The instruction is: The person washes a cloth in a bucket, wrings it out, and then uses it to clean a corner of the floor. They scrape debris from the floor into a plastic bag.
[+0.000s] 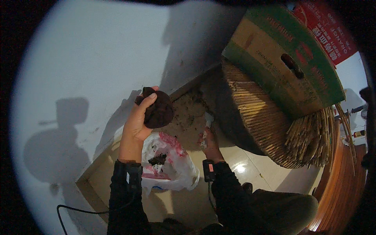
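A dark, rounded object (160, 110), perhaps a bunched cloth or a pot, is gripped in my left hand (136, 120), raised beside the wall. Low at the right, my right hand (210, 142) is closed around a pale, thin item (204, 138) that looks like crumpled paper or plastic. It is close to floor tiles strewn with dark dirt (186, 114). Between my forearms lies a white and pink plastic bag (188, 173), its mouth apart, with dark debris (157, 159) inside.
A rolled mat of thin reeds or bamboo (258, 114) stands at the right, with a green and brown cardboard box (273, 61) on it. A red box (329, 35) is behind. The white wall (102, 53) with its baseboard runs along the left. Wooden furniture (340, 182) is at far right.
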### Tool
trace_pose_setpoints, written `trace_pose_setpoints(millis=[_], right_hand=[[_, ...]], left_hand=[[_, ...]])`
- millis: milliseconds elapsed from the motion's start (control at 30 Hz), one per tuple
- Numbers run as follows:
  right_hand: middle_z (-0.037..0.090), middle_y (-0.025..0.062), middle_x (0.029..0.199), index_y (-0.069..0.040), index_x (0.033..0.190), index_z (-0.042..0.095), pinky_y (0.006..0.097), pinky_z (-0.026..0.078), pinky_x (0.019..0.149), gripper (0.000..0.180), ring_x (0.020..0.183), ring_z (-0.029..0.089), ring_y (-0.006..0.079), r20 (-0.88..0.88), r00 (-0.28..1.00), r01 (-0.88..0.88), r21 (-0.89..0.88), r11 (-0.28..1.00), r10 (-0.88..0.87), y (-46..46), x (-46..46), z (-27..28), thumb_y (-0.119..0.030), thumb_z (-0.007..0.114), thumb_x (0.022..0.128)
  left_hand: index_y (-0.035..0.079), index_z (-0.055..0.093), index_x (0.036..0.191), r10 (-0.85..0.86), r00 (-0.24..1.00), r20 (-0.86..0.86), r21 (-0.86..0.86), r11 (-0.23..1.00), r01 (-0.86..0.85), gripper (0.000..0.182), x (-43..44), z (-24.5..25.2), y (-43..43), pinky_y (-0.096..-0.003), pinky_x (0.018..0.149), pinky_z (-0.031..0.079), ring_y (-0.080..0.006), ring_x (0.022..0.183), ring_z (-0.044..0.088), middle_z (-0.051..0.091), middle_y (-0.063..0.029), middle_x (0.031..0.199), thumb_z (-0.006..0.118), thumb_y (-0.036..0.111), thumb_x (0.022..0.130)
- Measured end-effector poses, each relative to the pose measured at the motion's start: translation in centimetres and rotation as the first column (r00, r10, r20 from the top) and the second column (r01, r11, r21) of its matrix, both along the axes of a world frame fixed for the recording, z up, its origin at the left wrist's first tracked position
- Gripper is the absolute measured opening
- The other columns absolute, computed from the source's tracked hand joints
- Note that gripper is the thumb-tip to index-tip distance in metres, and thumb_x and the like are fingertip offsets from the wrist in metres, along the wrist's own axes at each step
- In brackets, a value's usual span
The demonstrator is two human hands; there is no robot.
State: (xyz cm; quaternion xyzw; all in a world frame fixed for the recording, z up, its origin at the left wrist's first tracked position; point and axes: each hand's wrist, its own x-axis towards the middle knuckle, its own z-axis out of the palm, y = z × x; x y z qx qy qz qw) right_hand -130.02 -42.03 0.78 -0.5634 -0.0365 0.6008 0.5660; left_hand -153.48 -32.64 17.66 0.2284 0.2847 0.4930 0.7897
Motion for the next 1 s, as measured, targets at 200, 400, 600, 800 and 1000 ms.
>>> trace_pose_setpoints(millis=[200, 400, 600, 800, 1000], right_hand=[[0.05, 0.0021, 0.064, -0.014, 0.109, 0.052, 0.0339, 0.043, 0.042, 0.027, 0.05, 0.051, 0.0163, -0.01, 0.997, -0.073, 0.08, 0.994, 0.074, 1.1, 0.5, -0.1, -0.034, 0.055, 0.092], [0.051, 0.0023, 0.068, -0.024, 0.113, 0.047, 0.0326, 0.041, 0.044, 0.023, 0.048, 0.046, 0.0146, 0.04, 0.999, -0.006, -0.093, 0.996, 0.01, -0.1, 0.2, -0.3, -0.031, 0.054, 0.093], [0.048, 0.0023, 0.067, -0.025, 0.108, 0.045, 0.0328, 0.037, 0.044, 0.02, 0.048, 0.046, 0.0145, -0.109, 0.993, 0.028, -0.063, 0.998, -0.035, -2.4, 1.8, -0.3, -0.03, 0.054, 0.092], [0.048, 0.0011, 0.066, -0.026, 0.106, 0.044, 0.0332, 0.035, 0.044, 0.019, 0.048, 0.044, 0.0141, -0.175, 0.982, -0.065, 0.07, 0.995, 0.077, -1.9, 2.1, -0.5, -0.031, 0.055, 0.091], [0.05, 0.0006, 0.067, -0.021, 0.104, 0.046, 0.0317, 0.038, 0.045, 0.018, 0.049, 0.046, 0.0134, -0.121, 0.991, -0.063, -0.072, 0.995, 0.055, -2.3, 2.8, -0.7, -0.033, 0.053, 0.093]], left_hand=[[0.008, 0.057, 0.118, 0.003, 1.0, 0.007, -0.001, 1.0, -0.003, 0.037, -0.2, 0.2, -0.1, -0.0371, 0.08, 0.055, -0.021, 0.093, 0.064, 0.062, -0.0062, 0.103, 0.069, 0.017, 0.084], [0.009, 0.056, 0.122, 0.004, 1.0, -0.01, 0.014, 1.0, -0.004, 0.038, -1.0, 0.1, -0.2, -0.041, 0.085, 0.054, -0.0246, 0.097, 0.064, 0.063, -0.0076, 0.107, 0.067, 0.02, 0.087], [0.008, 0.056, 0.121, 0.0, 1.0, -0.018, 0.033, 0.999, 0.001, 0.038, -1.0, 0.2, -0.3, -0.0395, 0.084, 0.054, -0.0238, 0.096, 0.064, 0.062, -0.0076, 0.106, 0.067, 0.019, 0.086], [0.007, 0.055, 0.119, -0.012, 1.0, 0.015, 0.042, 0.999, 0.011, 0.037, -0.3, 1.4, -0.6, -0.0394, 0.08, 0.056, -0.0219, 0.093, 0.064, 0.063, -0.0069, 0.102, 0.068, 0.017, 0.085], [0.008, 0.056, 0.119, -0.005, 1.0, 0.0, 0.014, 1.0, 0.005, 0.037, -0.7, 1.5, -1.1, -0.0393, 0.08, 0.056, -0.0211, 0.093, 0.064, 0.063, -0.0059, 0.101, 0.068, 0.016, 0.085]])
